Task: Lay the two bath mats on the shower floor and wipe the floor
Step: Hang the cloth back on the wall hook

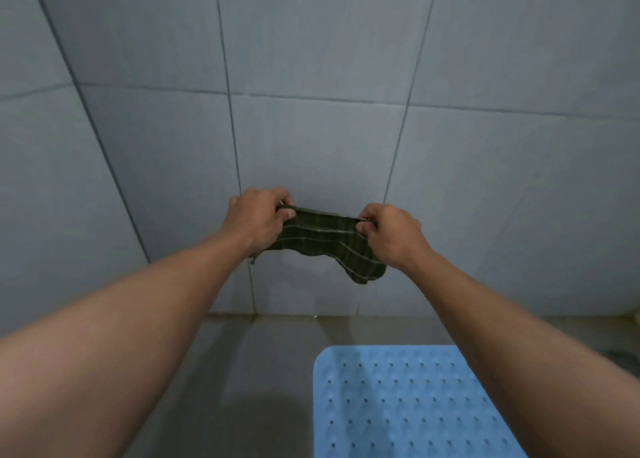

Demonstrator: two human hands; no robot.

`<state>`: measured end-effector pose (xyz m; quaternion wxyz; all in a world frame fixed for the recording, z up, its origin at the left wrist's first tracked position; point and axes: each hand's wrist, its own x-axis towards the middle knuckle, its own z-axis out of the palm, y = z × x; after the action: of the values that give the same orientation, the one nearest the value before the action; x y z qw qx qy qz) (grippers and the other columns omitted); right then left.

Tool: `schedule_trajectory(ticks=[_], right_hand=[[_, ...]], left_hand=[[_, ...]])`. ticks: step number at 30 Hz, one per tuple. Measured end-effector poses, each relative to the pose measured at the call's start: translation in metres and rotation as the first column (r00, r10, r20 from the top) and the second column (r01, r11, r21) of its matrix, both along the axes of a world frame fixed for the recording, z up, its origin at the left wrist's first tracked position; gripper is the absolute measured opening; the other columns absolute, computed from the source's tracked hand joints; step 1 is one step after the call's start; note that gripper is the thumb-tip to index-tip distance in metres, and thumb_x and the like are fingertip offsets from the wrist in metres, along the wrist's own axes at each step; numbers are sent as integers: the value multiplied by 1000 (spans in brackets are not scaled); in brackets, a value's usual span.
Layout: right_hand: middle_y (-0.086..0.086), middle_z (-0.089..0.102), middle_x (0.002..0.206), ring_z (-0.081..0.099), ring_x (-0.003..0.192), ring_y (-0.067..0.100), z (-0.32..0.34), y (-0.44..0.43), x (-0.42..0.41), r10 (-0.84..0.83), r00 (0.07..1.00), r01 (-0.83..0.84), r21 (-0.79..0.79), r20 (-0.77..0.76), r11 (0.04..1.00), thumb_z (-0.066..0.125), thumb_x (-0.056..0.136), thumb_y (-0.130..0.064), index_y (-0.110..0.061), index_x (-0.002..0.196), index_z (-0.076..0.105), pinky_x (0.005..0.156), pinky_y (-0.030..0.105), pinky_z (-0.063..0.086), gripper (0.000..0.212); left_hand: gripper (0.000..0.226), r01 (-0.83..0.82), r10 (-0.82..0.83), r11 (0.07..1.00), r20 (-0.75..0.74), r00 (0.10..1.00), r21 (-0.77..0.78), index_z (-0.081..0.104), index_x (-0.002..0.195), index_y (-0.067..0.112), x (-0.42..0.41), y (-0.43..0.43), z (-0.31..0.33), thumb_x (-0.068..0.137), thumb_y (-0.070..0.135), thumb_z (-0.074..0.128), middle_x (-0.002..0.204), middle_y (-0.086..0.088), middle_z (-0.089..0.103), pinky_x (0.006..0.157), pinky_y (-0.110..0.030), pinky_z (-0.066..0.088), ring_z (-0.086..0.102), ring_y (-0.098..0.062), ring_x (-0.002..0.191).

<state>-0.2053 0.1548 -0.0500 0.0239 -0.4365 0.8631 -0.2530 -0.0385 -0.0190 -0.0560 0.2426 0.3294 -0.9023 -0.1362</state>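
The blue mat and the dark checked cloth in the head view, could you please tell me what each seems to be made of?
The blue mat looks like soft rubber or vinyl, matte: rounded corner, even rows of small holes and bumps. The dark checked cloth looks like thin woven fabric, perhaps cotton: pale grid lines, and it sags limply between the left hand and right hand.

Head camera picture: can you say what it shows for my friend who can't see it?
Two bare hands, left hand and right hand, stretch a dark green checked cloth in front of a grey tiled wall. Below, a blue bath mat dotted with holes lies on the shower floor.
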Motion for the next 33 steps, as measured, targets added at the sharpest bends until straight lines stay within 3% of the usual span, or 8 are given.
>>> schedule_trajectory(ticks=[6,15,22,27,33], right_hand=[[1,72,101,62,103,29,103,31,-13,22,999,-22,-16,39,1000,57,96,-26,-28,95,66,97,46,45,9],[-5,70,88,63,95,25,301,81,-46,-37,993,35,24,108,999,58,95,-26,-29,91,65,94,45,48,9],[-4,71,87,65,94,27,479,156,-95,-132,989,132,6,70,991,60,91,-28,-31,81,61,89,43,51,11],[-3,71,90,64,92,27,588,222,-126,-199,979,197,33,48,980,60,89,-31,-31,81,61,79,36,51,9],[-4,73,98,65,94,22,692,298,-164,-292,956,291,25,17,956,62,90,-31,-29,90,67,80,31,50,5]], left_hand=[[6,-2,2,1000,-51,999,-12,66,93,31,-16,29,100,92,36,63,96,2,72,82,-38,49,64,-26,93],[7,185,-183,982,-49,982,29,63,85,37,-57,59,302,92,38,62,82,9,68,64,-30,46,63,-14,76],[6,286,-285,955,-27,958,77,65,89,34,-121,116,483,90,39,64,88,8,70,78,-35,52,64,-19,86],[5,372,-368,919,-59,928,129,68,89,30,-174,170,592,90,35,66,86,10,70,74,-33,52,64,-16,84],[7,518,-508,844,-102,855,140,70,85,26,-242,227,696,87,32,72,79,9,69,72,-28,51,64,-14,81]])
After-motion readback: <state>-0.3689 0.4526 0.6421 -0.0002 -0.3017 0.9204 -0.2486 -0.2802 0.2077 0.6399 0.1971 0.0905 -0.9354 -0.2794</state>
